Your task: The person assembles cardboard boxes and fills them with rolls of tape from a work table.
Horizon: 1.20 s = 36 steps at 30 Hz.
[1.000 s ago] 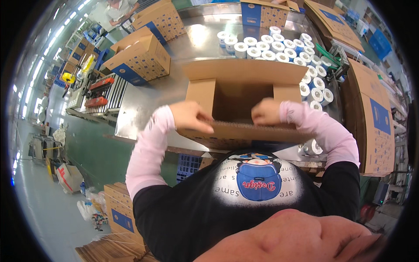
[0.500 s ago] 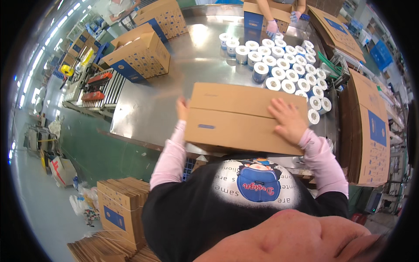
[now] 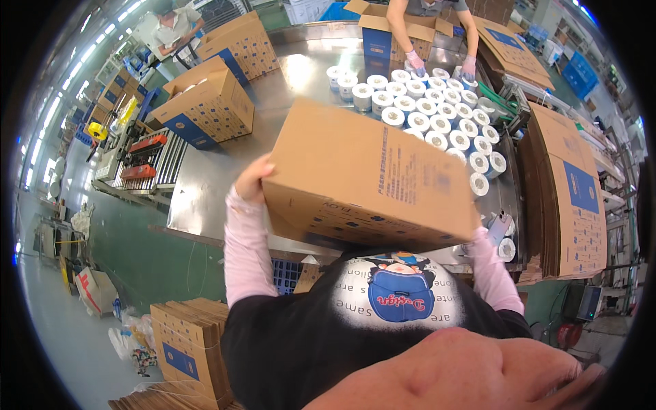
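I hold a closed brown cardboard box (image 3: 362, 178) with blue print, lifted off the steel table (image 3: 205, 184) and tilted, its far edge raised. My left hand (image 3: 253, 179) grips its left end. My right hand (image 3: 474, 239) is mostly hidden under the box's lower right corner; only the pink sleeve shows clearly. Behind the box stand several white rolls (image 3: 437, 123) on the table.
A co-worker's gloved hands (image 3: 415, 61) reach among the far rolls by an open box (image 3: 383, 34). Open cartons (image 3: 205, 102) stand at the left by a roller conveyor (image 3: 143, 160). Flat cartons are stacked at the right (image 3: 567, 191) and on the floor (image 3: 184, 342).
The box's flaps were folded shut, then the box was turned and lifted off the table toward me. My hands moved from the top flaps to its two ends.
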### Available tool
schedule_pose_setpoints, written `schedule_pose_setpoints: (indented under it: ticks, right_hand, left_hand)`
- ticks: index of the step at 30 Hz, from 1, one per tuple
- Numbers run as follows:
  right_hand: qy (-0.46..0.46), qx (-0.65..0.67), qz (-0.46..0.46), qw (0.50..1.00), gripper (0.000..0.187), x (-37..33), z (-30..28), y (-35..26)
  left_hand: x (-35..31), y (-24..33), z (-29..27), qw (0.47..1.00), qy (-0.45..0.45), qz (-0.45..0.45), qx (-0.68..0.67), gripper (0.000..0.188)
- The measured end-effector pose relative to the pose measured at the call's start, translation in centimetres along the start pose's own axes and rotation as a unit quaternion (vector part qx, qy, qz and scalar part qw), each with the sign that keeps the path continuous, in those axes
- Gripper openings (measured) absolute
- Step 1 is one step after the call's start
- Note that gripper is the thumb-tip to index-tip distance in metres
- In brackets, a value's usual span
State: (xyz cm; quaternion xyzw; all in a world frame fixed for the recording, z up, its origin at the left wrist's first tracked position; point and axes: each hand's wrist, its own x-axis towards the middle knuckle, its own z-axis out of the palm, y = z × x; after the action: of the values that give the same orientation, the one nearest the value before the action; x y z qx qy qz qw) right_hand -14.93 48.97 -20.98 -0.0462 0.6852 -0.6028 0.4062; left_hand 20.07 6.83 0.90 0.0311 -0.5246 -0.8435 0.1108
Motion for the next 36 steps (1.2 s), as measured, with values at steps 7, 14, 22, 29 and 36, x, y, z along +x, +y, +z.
schedule_pose_setpoints:
  ticks: [7,14,22,29,36]
  right_hand:
    - [0.008,-0.104,-0.216,0.971,0.069,0.9,5.6,-8.4]
    - [0.07,-0.373,-0.357,0.854,0.073,0.0,5.2,-18.8]
    - [0.001,-0.304,-0.263,0.916,0.086,0.8,-5.1,-10.1]
    - [0.097,-0.281,-0.03,0.954,0.038,9.2,-9.4,8.8]
    - [0.072,-0.161,-0.348,0.921,0.053,6.6,-3.2,-3.4]
  left_hand:
    - [9.6,-0.1,12.3,0.893,-0.106,-0.07,0.432,0.056]
    - [12.9,-5.1,11.7,0.682,-0.024,0.16,0.713,0.053]
    - [6.7,-10.3,-13.6,0.799,0.239,-0.127,0.537,0.053]
    - [4.1,-29.3,-20.5,0.929,0.31,-0.173,0.1,0.042]
    - [4.9,-21.8,-19.2,0.832,0.243,0.118,0.484,0.032]
